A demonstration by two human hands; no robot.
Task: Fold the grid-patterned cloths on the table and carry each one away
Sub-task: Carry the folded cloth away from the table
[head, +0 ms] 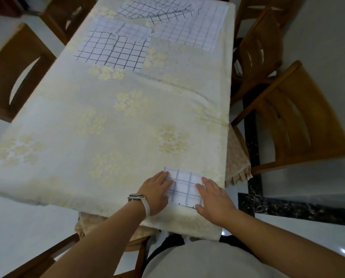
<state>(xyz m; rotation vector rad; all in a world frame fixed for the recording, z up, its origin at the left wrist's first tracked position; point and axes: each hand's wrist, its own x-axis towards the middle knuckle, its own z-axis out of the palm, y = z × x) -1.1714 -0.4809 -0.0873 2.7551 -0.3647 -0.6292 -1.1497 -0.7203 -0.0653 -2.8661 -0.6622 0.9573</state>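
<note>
Left hand [157, 188] and right hand [213, 197], fingers [163, 175] flat, press one folded cloth [184, 183]; other cloths [117, 53] lie loose, still to fold, across the desk [107, 127].

One head-worn wide-angle view, looking forward and steeply down from the near short end of the bench [107, 121], left hand [157, 189] and right hand [215, 199] close at frame bottom, bench's far end at top, chairs [300, 117] and floor [328, 47] curving along both sides.
</note>
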